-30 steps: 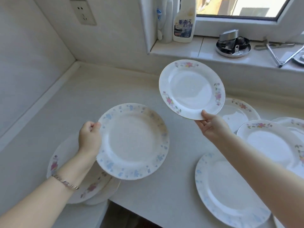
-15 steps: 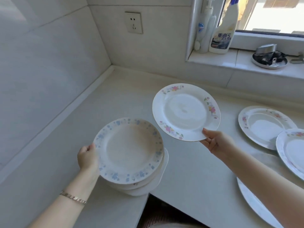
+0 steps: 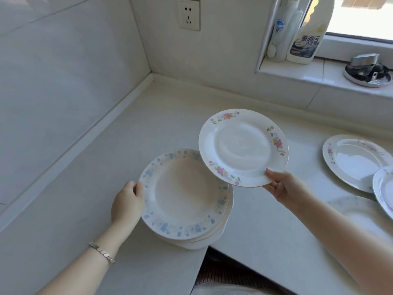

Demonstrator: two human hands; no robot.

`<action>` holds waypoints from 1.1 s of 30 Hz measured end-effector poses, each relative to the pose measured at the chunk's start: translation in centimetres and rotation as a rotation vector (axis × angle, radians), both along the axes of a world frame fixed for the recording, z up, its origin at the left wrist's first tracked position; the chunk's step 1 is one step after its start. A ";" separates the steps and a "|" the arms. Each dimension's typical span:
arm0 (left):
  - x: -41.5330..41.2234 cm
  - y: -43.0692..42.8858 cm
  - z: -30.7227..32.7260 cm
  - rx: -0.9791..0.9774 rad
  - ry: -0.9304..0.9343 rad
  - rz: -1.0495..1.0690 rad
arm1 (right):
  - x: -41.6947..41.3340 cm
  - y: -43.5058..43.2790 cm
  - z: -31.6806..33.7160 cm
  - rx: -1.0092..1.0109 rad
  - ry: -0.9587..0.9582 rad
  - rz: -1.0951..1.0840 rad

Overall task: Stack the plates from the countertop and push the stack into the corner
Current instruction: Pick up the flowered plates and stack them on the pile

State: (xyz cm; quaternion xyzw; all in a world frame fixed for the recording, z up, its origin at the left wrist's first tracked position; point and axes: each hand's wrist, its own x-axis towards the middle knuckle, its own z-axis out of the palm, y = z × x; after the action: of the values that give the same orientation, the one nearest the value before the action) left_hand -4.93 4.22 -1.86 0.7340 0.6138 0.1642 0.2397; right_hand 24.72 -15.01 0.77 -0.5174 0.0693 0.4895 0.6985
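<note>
Head view shows the left hand point(image 3: 127, 204) curled round the left rim of a blue-flowered plate point(image 3: 185, 194), thumb against the edge and fingers tucked out of sight below. That plate lies on top of a stack point(image 3: 204, 244) of other plates, whose rims show beneath it on the side away from the hand. The stack rests on the counter point(image 3: 148, 128) by its near edge, well short of the corner point(image 3: 152, 73) far beyond the hand. A bracelet point(image 3: 102, 252) circles the left wrist.

The right hand point(image 3: 285, 189) pinches the near rim of a pink-flowered plate point(image 3: 242, 145), thumb on top and fingers underneath. This plate is held up off the counter and tilted, stretching away from the hand; its left edge overlaps the blue-flowered plate's far right rim in the view.

Out past the right hand, to its right, two more plates lie on the counter: one with a floral rim point(image 3: 355, 160) and another point(image 3: 385, 188) overlapping its near side, cut off by the frame.

Farther off, a wall socket point(image 3: 188, 13) sits above the corner. On the windowsill point(image 3: 297, 71) stand a spray bottle point(image 3: 308, 39) and a slimmer bottle point(image 3: 280, 35), with a round metal dish point(image 3: 368, 74) to their right.
</note>
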 end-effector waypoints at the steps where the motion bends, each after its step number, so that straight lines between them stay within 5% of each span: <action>1: -0.2 -0.3 -0.3 0.008 0.031 -0.017 | -0.2 0.1 -0.1 -0.008 -0.004 0.007; 8: 0.3 -1.9 -1.3 0.021 0.004 -0.005 | -0.3 0.3 -0.4 -0.032 -0.059 0.070; 14: 2.1 -3.5 -1.8 -0.301 -0.493 0.186 | -0.5 0.3 0.0 -0.030 -0.058 0.089; 24: 2.6 -4.0 -1.7 -0.356 -0.720 0.257 | -4.4 0.6 0.8 -0.142 -0.168 0.340; 33: 2.5 -4.1 -1.7 -0.352 -0.718 0.271 | -7.1 1.4 -0.3 -0.209 -0.217 0.482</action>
State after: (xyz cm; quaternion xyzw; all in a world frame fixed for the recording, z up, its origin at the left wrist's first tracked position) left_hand -2.40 0.17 -3.54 0.4908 0.6010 0.3323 0.5362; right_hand 17.61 -13.65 0.50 -0.6375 -0.0807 0.5735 0.5082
